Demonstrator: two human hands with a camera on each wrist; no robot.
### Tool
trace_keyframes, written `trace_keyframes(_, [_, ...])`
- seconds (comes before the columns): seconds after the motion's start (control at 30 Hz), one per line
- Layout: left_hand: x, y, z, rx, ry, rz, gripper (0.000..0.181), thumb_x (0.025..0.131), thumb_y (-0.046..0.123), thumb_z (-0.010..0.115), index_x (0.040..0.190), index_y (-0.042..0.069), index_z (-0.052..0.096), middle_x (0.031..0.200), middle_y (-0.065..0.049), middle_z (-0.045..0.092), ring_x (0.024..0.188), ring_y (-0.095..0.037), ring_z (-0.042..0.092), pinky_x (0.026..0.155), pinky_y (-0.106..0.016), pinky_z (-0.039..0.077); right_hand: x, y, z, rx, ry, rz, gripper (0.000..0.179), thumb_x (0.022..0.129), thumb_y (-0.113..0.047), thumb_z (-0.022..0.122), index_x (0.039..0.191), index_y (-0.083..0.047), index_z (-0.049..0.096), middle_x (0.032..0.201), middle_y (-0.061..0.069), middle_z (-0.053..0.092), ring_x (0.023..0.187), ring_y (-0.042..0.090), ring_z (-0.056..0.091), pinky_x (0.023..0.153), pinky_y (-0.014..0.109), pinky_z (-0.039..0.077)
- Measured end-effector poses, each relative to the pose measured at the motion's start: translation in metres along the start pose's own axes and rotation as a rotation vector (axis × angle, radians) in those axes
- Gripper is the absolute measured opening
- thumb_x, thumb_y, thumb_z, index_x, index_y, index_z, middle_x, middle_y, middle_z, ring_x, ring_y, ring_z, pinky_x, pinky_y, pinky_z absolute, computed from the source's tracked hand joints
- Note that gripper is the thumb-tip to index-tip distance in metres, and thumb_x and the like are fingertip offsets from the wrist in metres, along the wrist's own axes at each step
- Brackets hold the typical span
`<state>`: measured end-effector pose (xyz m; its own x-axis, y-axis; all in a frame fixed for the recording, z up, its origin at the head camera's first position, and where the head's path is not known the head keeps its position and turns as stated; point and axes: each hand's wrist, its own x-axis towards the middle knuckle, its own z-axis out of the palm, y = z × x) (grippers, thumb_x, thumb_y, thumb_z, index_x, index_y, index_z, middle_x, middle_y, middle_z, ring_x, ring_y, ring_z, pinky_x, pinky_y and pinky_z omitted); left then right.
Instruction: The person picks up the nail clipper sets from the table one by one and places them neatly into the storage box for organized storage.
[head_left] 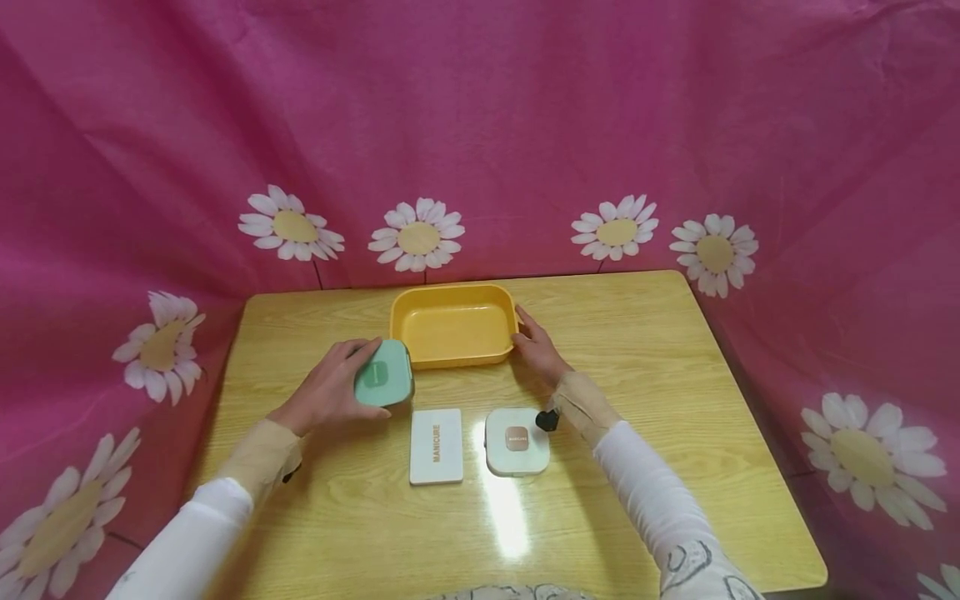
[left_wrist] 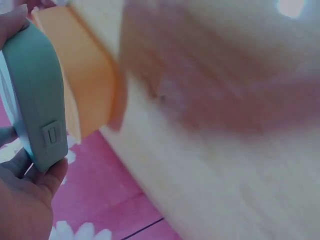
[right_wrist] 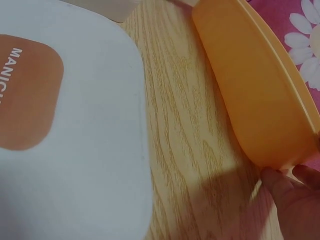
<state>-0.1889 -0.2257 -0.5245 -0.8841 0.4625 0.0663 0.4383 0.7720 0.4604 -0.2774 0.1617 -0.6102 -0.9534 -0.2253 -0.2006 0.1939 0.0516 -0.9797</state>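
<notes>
My left hand point(head_left: 330, 390) grips a mint-green rounded square case point(head_left: 392, 373), thumb on its near side and fingers at its far side. The case is tilted above the table, by the front left corner of a yellow plastic tray point(head_left: 454, 363). A latch point(left_wrist: 51, 134) shows on its side in the left wrist view. My right hand point(head_left: 542, 352) holds the tray's right end, with fingertips against the end wall. In front lie a white flat rectangular box point(head_left: 423, 450) lettered MANICURE and a pale rounded square case point(head_left: 517, 462) with a brown MANICURE label.
Everything stands on a wood-grain table point(head_left: 660, 350) with rounded corners. Pink cloth point(head_left: 510, 142) printed with daisies hangs close behind its back edge and along both sides. The right forearm passes just beside the pale case.
</notes>
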Motion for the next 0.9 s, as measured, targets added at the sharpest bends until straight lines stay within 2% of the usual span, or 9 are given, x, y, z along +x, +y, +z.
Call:
trace_keyframes(0.27, [0.027, 0.006, -0.013, 0.014, -0.013, 0.009, 0.123, 0.067, 0.056, 0.095, 0.163, 0.008, 0.036, 0.149, -0.019, 0.046, 0.128, -0.036, 0.045, 0.098, -0.054, 0.051, 0.0, 0.0, 0.002, -0.035, 0.011, 0.007, 0.067, 0.109, -0.002, 0.039, 0.17, -0.015, 0.013, 0.167, 0.026, 0.031, 0.147, 0.038, 0.044, 0.12, 0.048, 0.037])
trace_keyframes(0.47, [0.041, 0.005, -0.012, 0.019, -0.011, 0.027, 0.121, 0.067, 0.056, 0.095, 0.162, 0.007, 0.037, 0.149, -0.02, 0.046, 0.128, -0.036, 0.045, 0.097, -0.056, 0.053, 0.0, 0.001, 0.002, -0.043, 0.009, 0.039, 0.066, 0.111, -0.006, 0.039, 0.17, -0.02, 0.013, 0.169, 0.022, 0.028, 0.148, 0.034, 0.043, 0.121, 0.045, 0.036])
trace_keyframes(0.57, [0.048, 0.006, -0.012, 0.017, -0.027, 0.017, 0.121, 0.068, 0.058, 0.093, 0.163, 0.009, 0.036, 0.15, -0.02, 0.045, 0.129, -0.036, 0.045, 0.099, -0.055, 0.052, -0.001, -0.001, 0.002, 0.006, 0.009, 0.051, 0.067, 0.11, -0.005, 0.039, 0.17, -0.021, 0.014, 0.169, 0.022, 0.028, 0.148, 0.034, 0.043, 0.121, 0.045, 0.036])
trace_keyframes(0.83, [0.069, 0.015, -0.013, 0.01, -0.066, 0.014, 0.119, 0.069, 0.057, 0.093, 0.163, 0.009, 0.036, 0.153, -0.021, 0.042, 0.132, -0.038, 0.044, 0.1, -0.056, 0.051, -0.004, -0.003, 0.002, -0.014, 0.011, 0.024, 0.067, 0.11, -0.003, 0.039, 0.17, -0.019, 0.013, 0.168, 0.023, 0.03, 0.148, 0.035, 0.043, 0.121, 0.046, 0.035])
trace_keyframes(0.9, [0.073, 0.018, -0.013, 0.004, -0.079, 0.009, 0.119, 0.069, 0.057, 0.093, 0.163, 0.011, 0.035, 0.153, -0.02, 0.042, 0.131, -0.037, 0.044, 0.1, -0.056, 0.052, -0.004, -0.003, 0.003, 0.033, 0.012, 0.039, 0.067, 0.11, -0.003, 0.038, 0.17, -0.02, 0.014, 0.169, 0.022, 0.029, 0.149, 0.034, 0.042, 0.121, 0.046, 0.035])
